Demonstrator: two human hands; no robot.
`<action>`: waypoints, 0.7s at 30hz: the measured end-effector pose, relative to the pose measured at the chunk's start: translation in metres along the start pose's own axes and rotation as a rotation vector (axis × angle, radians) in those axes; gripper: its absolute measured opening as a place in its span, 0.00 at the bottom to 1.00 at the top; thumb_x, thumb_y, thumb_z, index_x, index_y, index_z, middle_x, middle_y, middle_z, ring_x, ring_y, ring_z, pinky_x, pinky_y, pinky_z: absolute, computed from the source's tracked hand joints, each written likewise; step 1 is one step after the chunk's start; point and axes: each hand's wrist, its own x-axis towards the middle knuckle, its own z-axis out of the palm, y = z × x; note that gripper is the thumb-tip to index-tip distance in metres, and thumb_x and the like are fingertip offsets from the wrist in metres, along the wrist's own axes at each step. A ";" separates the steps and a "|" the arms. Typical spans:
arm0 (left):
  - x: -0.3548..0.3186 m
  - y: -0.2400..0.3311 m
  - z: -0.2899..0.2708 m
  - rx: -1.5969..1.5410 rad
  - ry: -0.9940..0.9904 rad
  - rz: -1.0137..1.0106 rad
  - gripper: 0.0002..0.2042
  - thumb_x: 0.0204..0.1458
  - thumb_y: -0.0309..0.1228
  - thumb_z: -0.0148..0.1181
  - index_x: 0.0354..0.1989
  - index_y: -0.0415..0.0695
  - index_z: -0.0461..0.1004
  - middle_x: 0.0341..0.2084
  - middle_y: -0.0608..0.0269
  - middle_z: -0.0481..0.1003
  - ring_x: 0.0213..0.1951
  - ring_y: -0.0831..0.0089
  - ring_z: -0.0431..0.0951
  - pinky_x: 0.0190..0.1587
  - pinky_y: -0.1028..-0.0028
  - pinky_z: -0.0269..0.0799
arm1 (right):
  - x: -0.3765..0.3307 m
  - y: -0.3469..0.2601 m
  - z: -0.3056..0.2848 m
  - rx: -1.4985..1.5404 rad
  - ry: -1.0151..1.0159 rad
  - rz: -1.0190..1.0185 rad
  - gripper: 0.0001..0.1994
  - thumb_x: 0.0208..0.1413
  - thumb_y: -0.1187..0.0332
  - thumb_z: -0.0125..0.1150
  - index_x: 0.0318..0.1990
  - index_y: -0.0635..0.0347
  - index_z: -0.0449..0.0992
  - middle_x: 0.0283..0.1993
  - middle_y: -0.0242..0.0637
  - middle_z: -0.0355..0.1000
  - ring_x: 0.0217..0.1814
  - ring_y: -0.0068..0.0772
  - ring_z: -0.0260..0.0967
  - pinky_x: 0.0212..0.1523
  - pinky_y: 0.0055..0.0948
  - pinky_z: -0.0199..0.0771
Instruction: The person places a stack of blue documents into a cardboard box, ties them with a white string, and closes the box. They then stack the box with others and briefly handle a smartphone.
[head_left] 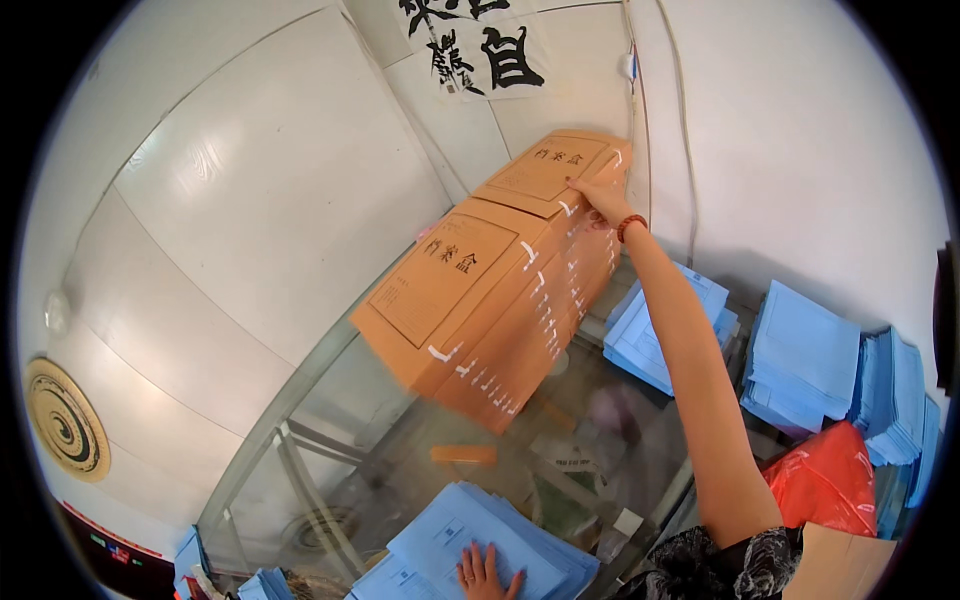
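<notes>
Two tall stacks of orange-brown cardboard file boxes (440, 270) stand side by side on a glass-topped table (400, 440), with white ties along their near sides. My right arm reaches far forward. My right hand (603, 204) grips the near edge of the top file box (550, 170) of the farther stack, thumb on its lid and fingers curled against its side. Close to me, my left hand (487, 574) lies flat with fingers spread on a pile of blue paper folders (440, 535). The lower part of that hand is cut off by the picture's edge.
To the right are more blue folder piles (800, 345), one (640, 340) partly behind my forearm. A red plastic bag (825, 480) and an open cardboard carton (840, 565) sit at the lower right. An orange strip (463, 455) shows near the boxes. White walls (780, 150) stand behind.
</notes>
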 end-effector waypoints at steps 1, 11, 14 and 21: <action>-0.006 -0.001 -0.001 -0.026 -0.001 -0.031 0.37 0.51 0.49 0.58 0.67 0.42 0.56 0.64 0.43 0.57 0.67 0.46 0.52 0.66 0.46 0.44 | -0.018 -0.005 0.010 -0.040 0.075 -0.089 0.34 0.50 0.38 0.58 0.41 0.70 0.73 0.33 0.52 0.73 0.27 0.43 0.75 0.26 0.35 0.80; -0.006 -0.037 0.032 -0.274 0.109 0.053 0.36 0.50 0.46 0.62 0.64 0.40 0.59 0.67 0.42 0.51 0.69 0.45 0.47 0.67 0.44 0.39 | -0.191 0.082 0.016 -0.650 -0.166 -0.382 0.32 0.62 0.43 0.43 0.34 0.72 0.75 0.20 0.52 0.74 0.21 0.45 0.76 0.26 0.39 0.76; -0.017 -0.031 0.001 -0.509 0.248 0.172 0.32 0.48 0.36 0.66 0.62 0.40 0.61 0.65 0.45 0.57 0.67 0.47 0.53 0.67 0.46 0.44 | -0.338 0.093 -0.004 -0.717 -0.697 -0.150 0.30 0.58 0.41 0.51 0.44 0.67 0.75 0.28 0.49 0.76 0.32 0.49 0.76 0.34 0.39 0.74; -0.114 0.024 -0.028 -0.856 0.028 0.607 0.22 0.51 0.30 0.63 0.55 0.41 0.69 0.55 0.51 0.70 0.56 0.53 0.69 0.60 0.60 0.62 | -0.607 0.157 -0.092 -1.010 -1.202 -0.082 0.32 0.56 0.39 0.53 0.54 0.61 0.72 0.40 0.46 0.75 0.44 0.46 0.73 0.44 0.37 0.71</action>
